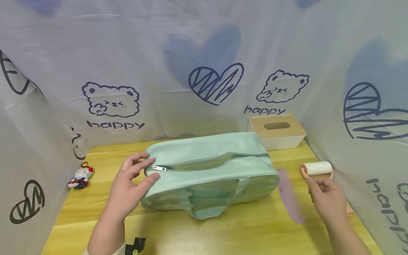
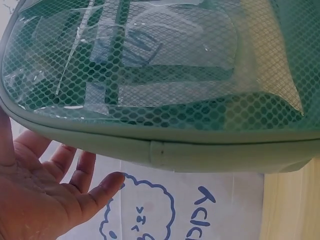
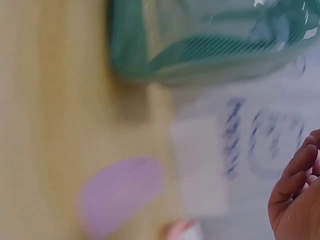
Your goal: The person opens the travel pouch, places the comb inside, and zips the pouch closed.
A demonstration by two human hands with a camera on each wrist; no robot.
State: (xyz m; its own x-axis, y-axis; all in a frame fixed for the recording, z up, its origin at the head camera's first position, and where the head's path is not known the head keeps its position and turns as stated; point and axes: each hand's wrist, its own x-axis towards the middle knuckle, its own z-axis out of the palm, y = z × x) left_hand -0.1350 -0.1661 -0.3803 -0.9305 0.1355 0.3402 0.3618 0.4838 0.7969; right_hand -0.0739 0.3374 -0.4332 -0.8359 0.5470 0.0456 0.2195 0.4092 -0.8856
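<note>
A mint green bag (image 1: 207, 148) with clear mesh-patterned sides stands on the table, its top zipper partly open. My left hand (image 1: 129, 186) is at the bag's left end, fingers spread and fingertips touching the top beside the silver zipper pull (image 1: 159, 168). In the left wrist view, that hand's fingers lie loosely along the bag's edge. My right hand (image 1: 328, 200) hovers with loosely bent fingers and nothing visible in it. It partly covers a lint roller (image 1: 318, 168) with a white roll and peach handle. Left of it lies a flat lavender thing (image 1: 290, 198) with a curved edge, perhaps a comb.
A white tissue box (image 1: 280, 141) with a wooden lid stands behind the bag at the right. A small white cat plush keychain (image 1: 81, 177) lies at the table's left edge. Printed cloth (image 1: 159, 42) hangs behind and on both sides of the yellow wood-grain table (image 1: 178, 237).
</note>
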